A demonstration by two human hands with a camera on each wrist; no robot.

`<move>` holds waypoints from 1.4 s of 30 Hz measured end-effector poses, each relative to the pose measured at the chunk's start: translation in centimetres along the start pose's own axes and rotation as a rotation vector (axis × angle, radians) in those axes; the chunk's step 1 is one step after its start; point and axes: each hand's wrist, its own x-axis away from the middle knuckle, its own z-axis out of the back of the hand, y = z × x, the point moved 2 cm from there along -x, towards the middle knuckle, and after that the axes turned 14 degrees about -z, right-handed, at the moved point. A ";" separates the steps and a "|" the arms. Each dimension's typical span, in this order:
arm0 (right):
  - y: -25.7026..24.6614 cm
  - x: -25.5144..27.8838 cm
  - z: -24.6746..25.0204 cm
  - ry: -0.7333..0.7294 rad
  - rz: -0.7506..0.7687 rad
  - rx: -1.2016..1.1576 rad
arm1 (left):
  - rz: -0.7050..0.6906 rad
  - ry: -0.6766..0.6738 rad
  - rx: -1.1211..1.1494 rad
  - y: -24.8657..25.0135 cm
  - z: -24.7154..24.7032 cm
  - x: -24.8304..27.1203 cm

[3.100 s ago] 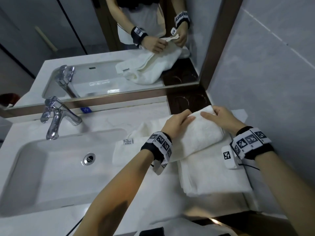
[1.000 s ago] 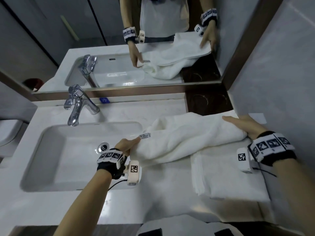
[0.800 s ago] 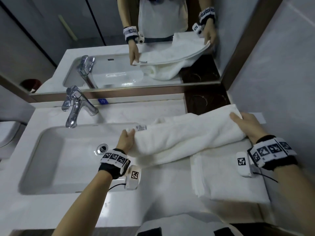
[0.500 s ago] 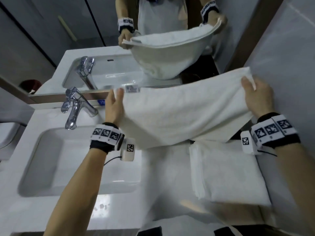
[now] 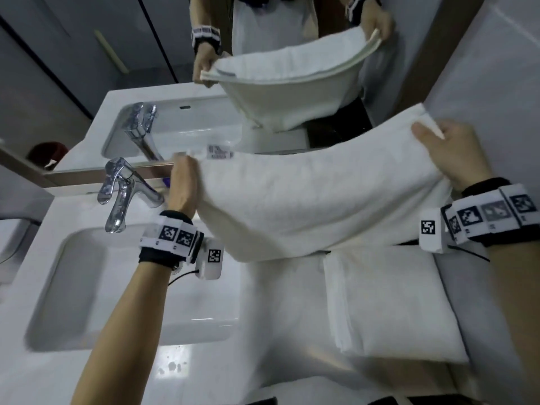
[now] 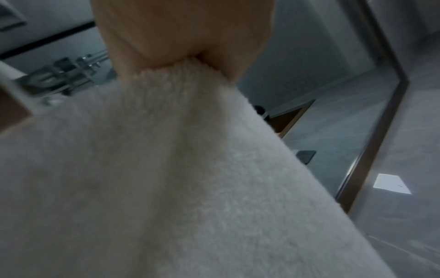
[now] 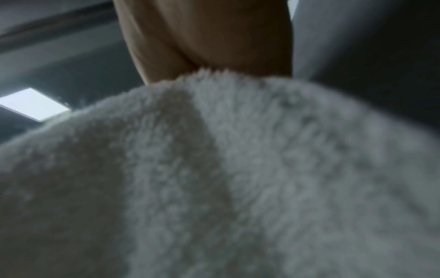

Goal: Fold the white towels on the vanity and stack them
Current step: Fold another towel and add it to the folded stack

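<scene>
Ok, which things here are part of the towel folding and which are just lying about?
Job: white terry towel held up, left hand, right hand, folded white towel on the vanity.
Lying about: chrome tap, white sink basin, wall mirror.

White towel (image 5: 315,200) hung spread in the air, doubled over; folded towel (image 5: 391,302) lay flat on the vanity (image 5: 263,331).

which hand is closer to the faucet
Left. The left hand grips the raised towel's end just right of the faucet; the right hand holds the opposite end by the wall.
</scene>
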 end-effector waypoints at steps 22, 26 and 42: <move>7.8 -3.7 -7.4 -0.362 -0.595 0.099 | 0.423 -0.324 -0.178 -12.5 -5.7 0.1; 9.5 -1.0 -6.9 -0.372 -0.631 0.043 | 0.487 -0.418 -0.086 -12.2 -4.5 2.8; 8.9 1.3 -6.2 -0.184 -0.380 0.108 | 0.303 -0.314 -0.453 -12.1 -3.8 4.8</move>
